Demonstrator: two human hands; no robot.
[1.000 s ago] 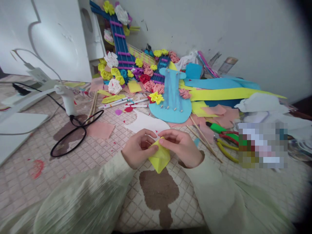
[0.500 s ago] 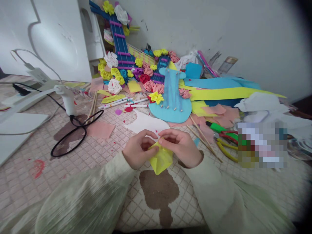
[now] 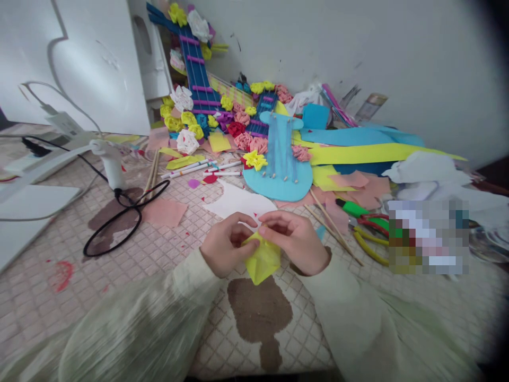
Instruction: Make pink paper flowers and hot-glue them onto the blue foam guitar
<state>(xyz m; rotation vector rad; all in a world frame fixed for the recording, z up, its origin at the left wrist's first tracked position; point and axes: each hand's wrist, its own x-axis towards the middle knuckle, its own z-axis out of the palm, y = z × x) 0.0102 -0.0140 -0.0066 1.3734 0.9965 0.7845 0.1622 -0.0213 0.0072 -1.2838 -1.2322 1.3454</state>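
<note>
Between my two hands is a piece of thin yellow crepe paper (image 3: pixel 262 262), creased, with its pointed lower corner hanging down over the cloth. My left hand (image 3: pixel 229 244) pinches its upper left part between thumb and fingers. On the other side my right hand (image 3: pixel 296 240) grips the top edge, its thumb pressed near the left thumb. Fingers cover the paper's upper part. Just behind the hands lies a white paper cutout (image 3: pixel 238 200). Farther back rests a light blue lyre-shaped piece (image 3: pixel 278 180) with strings and a yellow paper flower (image 3: pixel 255 159) at its left.
Dark blue paper guitars (image 3: pixel 199 71) with crumpled paper flowers stand against the wall. To the right lie wooden sticks (image 3: pixel 334 228), yellow-handled scissors (image 3: pixel 368 246) and yellow strips (image 3: pixel 369 154). At left, a black cable (image 3: pixel 137 233) loops over the quilted cloth (image 3: pixel 151 276).
Both hands stay in almost the same place, holding the yellow paper. Its lower part has shifted slightly and its right side looks a little narrower.
</note>
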